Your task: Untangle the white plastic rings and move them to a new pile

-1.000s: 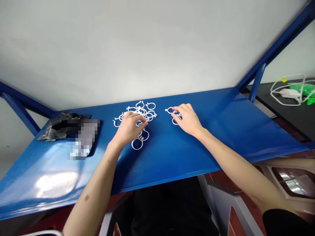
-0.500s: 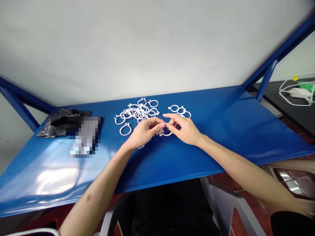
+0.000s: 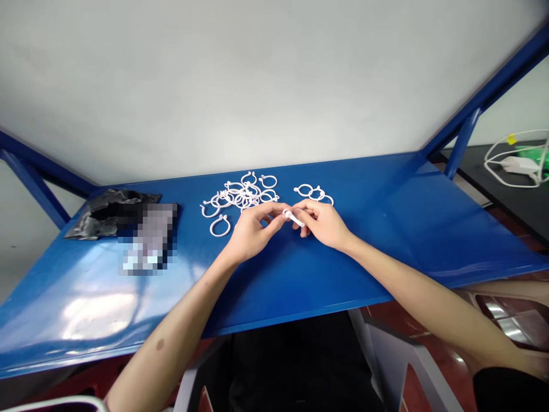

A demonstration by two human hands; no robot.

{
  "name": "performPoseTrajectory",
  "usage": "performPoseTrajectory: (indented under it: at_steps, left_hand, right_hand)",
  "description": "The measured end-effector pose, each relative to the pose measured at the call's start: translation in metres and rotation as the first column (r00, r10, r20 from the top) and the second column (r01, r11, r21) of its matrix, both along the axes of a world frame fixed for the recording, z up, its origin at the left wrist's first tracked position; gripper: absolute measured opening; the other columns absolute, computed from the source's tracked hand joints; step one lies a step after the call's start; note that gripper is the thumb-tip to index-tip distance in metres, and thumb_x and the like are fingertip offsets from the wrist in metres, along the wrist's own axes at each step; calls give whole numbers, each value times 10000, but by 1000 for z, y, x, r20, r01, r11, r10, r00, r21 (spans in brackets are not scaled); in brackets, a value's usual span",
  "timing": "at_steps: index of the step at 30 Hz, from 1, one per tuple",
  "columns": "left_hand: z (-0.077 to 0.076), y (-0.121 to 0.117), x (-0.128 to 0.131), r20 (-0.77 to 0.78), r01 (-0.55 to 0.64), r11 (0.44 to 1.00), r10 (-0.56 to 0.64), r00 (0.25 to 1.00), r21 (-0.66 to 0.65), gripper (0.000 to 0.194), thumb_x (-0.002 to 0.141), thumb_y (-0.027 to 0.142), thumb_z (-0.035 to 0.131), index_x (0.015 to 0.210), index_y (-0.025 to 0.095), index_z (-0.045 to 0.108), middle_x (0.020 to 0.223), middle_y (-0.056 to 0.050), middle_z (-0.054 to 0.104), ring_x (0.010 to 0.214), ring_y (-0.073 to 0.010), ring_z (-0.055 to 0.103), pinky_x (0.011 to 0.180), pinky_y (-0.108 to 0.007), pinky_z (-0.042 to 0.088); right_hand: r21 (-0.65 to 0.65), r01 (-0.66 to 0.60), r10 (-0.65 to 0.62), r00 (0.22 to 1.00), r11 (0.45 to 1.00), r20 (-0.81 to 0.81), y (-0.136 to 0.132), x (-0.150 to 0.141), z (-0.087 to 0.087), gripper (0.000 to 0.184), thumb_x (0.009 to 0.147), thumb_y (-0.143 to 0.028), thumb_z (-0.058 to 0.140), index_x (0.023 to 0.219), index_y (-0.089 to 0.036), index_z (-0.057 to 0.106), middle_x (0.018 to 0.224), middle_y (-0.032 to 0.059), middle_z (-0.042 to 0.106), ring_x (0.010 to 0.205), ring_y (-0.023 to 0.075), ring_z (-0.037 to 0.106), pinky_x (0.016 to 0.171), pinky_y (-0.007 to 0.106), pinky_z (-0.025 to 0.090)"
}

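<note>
Between my two hands is a white curtain ring (image 3: pixel 295 218), seen nearly edge-on and partly covered by fingers. My left hand (image 3: pixel 256 229) pinches its small knobbed end between thumb and forefinger. From the other side, my right hand (image 3: pixel 322 223) closes its thumb and fingers on the same ring. Just behind my left hand lies a tangled pile of similar white rings (image 3: pixel 235 197), and a single ring (image 3: pixel 220 226) rests apart at its near left. A few more rings (image 3: pixel 305 190) lie overlapping behind my right hand.
The blue table (image 3: pixel 291 292) stands against a pale wall. A crumpled black plastic bag (image 3: pixel 92 220) lies at the left, beside a pixelated object (image 3: pixel 152 234). Blue frame bars rise at both ends. A white cable (image 3: pixel 493 166) sits on a dark surface at far right.
The curtain ring in my hands has turned from lying flat to nearly edge-on. My right forefinger, stretched out before, has curled in towards the left fingertips.
</note>
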State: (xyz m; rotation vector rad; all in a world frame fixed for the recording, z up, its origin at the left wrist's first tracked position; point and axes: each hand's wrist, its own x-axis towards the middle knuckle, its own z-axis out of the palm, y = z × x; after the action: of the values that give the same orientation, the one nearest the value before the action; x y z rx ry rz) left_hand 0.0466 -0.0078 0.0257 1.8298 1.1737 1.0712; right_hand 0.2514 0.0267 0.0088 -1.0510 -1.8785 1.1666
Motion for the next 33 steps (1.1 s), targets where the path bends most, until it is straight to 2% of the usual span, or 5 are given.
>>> performPoseTrajectory:
  at_steps: [5,11,15,22,33]
  left_hand:
    - [-3,1,0,7,-89,996,89,996,-20,188,928,353,627,977,199,723,879,-29,746,757,-136,665,696,-264,498]
    - [-3,2,1,-30,-115,993,114,993,-38,232,931,403,607,971,193,695,824,-21,720,696,-130,628,661,-264,493]
    - [-1,1,2,-76,-112,994,110,991,-18,242,935,423,604,957,197,688,805,-15,715,692,-135,628,656,-262,482]
    - [-3,-3,3,-148,-121,987,136,979,108,117,927,294,622,864,208,670,758,5,700,672,-132,616,654,-256,458]
    - [-16,-7,11,-260,-126,963,188,947,239,125,926,162,562,844,213,640,831,-14,718,734,-150,638,709,-267,487]
  right_hand:
    - [262,23,-27,1000,965,11,-1,3,0,462,1057,-541,394,999,-185,682,847,35,701,608,118,644,600,263,515]
    - [451,55,-60,998,891,-2,-5,4,0,250,998,-436,595,1111,-215,627,912,25,724,701,142,677,661,281,547]
    - [482,41,-77,995,875,55,-6,4,1,151,1009,-357,587,992,-225,658,854,16,740,693,152,680,654,292,541]
    - [479,-49,30,998,876,47,-6,3,3,115,1004,-288,603,945,-219,673,921,26,754,755,159,700,694,293,546]
    - [613,-156,24,975,774,219,-3,8,-7,197,1043,-287,535,982,-219,710,912,35,764,758,161,706,667,277,519]
